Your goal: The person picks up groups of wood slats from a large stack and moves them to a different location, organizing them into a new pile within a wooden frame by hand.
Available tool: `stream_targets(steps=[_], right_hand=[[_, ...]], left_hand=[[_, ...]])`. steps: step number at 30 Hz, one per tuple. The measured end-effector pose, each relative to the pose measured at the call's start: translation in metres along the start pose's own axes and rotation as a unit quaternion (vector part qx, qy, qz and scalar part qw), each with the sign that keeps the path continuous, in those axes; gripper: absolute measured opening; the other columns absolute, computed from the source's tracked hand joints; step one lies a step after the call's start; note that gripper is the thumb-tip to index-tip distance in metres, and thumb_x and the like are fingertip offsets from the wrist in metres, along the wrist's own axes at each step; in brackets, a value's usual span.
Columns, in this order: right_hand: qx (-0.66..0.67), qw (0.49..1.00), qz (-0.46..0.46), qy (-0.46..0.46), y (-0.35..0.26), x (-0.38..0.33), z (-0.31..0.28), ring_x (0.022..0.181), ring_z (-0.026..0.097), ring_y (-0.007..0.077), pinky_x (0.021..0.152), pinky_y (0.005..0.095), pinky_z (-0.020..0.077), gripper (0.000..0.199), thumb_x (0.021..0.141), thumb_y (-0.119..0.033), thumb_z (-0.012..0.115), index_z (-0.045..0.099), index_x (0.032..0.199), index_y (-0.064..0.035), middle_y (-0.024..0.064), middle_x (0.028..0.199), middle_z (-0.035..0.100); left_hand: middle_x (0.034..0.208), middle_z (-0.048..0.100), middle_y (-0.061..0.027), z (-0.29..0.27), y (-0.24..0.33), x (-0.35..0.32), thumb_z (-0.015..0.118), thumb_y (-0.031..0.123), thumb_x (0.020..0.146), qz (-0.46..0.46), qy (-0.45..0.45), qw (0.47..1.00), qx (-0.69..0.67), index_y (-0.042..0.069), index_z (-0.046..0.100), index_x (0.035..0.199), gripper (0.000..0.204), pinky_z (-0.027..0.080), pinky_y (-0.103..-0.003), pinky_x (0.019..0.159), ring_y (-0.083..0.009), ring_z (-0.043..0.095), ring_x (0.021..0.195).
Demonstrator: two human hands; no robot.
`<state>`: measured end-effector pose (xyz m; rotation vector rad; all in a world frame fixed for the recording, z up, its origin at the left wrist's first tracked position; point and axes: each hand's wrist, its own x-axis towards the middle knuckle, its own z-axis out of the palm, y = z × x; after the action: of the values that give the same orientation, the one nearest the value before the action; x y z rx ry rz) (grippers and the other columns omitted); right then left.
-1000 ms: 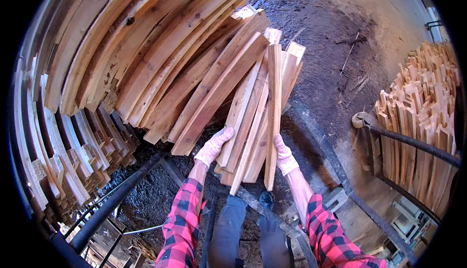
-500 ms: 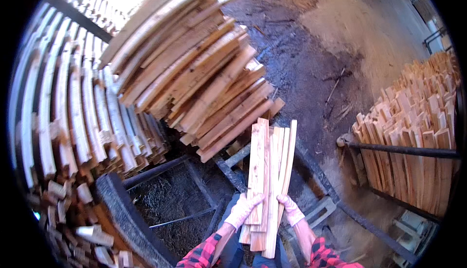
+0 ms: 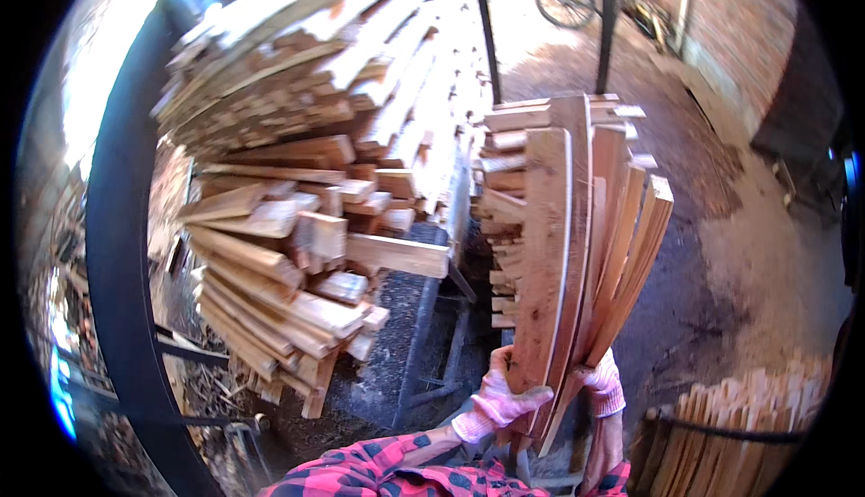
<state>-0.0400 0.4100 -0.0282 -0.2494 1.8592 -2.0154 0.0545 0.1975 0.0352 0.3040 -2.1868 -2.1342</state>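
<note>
Seen from the head camera, two gloved hands hold a bundle of wooden slats (image 3: 577,245) upright at centre right. The left hand (image 3: 505,400) grips the bundle's lower left edge, thumb across the front slat. The right hand (image 3: 602,383) wraps around its lower right edge. A tall stack of boards (image 3: 306,200) stands just left, a black post (image 3: 113,254) beside it.

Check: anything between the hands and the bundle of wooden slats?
Nothing visible. The left hand and right hand, both gloved, grip the bundle of slats directly at its lower end, holding it upright beside the big stack of boards.
</note>
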Motion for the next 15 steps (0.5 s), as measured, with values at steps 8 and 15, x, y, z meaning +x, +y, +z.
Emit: stream_targets(steps=[8, 15], right_hand=[[-0.113, 0.935, -0.177, -0.285, -0.276, 0.086, 0.166, 0.135, 0.044, 0.0249, 0.116, 0.0383, 0.0321, 0.119, 0.053, -0.044, 0.088, 0.037, 0.150, 0.0008, 0.0142, 0.144, 0.051], [-0.334, 0.845, -0.291, -0.300, -0.416, 0.188, 0.386, 0.128, 0.056, 0.0395, 0.107, 0.0436, 0.0436, 0.128, 0.064, -0.087, 0.061, 0.037, 0.148, 0.0070, 0.0319, 0.137, 0.055]], left_hand=[[0.138, 0.050, -0.0135, -0.088, 0.162, -0.052, 0.083, 0.002, 0.077, 0.041, 0.238, 0.947, -0.214, 0.012, 0.011, 0.158, 0.109, 0.041, -0.042, 0.112, -0.0250, 0.050, 0.129], [0.134, 0.057, -0.0139, -0.245, 0.317, 0.008, 0.058, 0.049, 0.099, 0.183, 0.419, 0.884, -0.096, -0.002, 0.054, 0.140, 0.065, 0.042, -0.037, 0.109, -0.0230, 0.054, 0.123]])
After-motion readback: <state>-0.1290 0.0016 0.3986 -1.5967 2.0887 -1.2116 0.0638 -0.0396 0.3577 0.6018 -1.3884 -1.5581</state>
